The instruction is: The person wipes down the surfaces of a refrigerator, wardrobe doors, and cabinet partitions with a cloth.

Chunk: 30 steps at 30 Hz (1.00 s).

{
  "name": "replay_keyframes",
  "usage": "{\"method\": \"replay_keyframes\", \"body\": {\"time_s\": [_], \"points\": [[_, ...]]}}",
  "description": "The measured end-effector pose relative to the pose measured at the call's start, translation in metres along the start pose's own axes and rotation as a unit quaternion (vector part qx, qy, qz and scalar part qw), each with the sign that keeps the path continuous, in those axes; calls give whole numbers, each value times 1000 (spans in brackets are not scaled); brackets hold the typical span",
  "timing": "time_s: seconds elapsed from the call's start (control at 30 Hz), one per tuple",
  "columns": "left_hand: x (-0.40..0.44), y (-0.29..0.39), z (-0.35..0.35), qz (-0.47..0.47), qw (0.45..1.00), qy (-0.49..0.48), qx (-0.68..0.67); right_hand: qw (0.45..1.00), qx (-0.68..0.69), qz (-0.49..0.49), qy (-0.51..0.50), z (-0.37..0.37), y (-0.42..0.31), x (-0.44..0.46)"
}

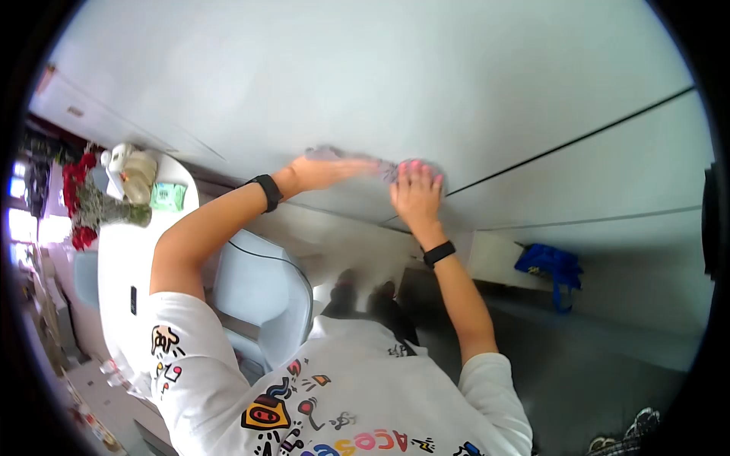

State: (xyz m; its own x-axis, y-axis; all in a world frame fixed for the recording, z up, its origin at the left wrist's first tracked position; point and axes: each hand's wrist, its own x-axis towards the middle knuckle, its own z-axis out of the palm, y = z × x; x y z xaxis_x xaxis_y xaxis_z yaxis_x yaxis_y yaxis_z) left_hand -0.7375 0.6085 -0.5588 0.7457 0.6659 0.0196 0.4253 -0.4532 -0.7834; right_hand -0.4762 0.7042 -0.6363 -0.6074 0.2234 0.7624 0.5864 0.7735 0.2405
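A greyish-purple cloth (388, 169) is spread against the white cabinet front (365, 83). My left hand (331, 171), slightly blurred, lies on the cloth with fingers stretched out flat and pointing right. Close beside it, my right hand (417, 190) presses the cloth's right end to the panel, its fingers bent over the fabric. Both wrists wear dark bands. Part of the cloth is hidden under the hands.
At left, a white table (122, 258) holds red flowers (80, 194), a green packet (168, 197) and a dark phone-like object (134, 300). A pale chair (255, 285) stands near my left side. A blue bag (549, 264) lies on a low shelf at right.
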Motion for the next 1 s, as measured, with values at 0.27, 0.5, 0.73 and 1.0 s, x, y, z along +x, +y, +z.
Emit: {"method": "replay_keyframes", "body": {"time_s": [0.27, 0.5, 0.73, 1.0], "points": [[-37, -1, 19, -172, 945, 79, -267, 996, -6, -77, -48, -1, -12, 16], [-75, -152, -74, -316, 914, 249, -49, 989, 49, 58, 124, -108, -21, 250], [-78, -160, -66, -477, 813, 334, -27, 985, -29, 12, 169, -111, -62, 327], [-108, -48, 24, -489, 832, 257, -43, 996, -70, -47, 11, -58, -98, 248]]}}
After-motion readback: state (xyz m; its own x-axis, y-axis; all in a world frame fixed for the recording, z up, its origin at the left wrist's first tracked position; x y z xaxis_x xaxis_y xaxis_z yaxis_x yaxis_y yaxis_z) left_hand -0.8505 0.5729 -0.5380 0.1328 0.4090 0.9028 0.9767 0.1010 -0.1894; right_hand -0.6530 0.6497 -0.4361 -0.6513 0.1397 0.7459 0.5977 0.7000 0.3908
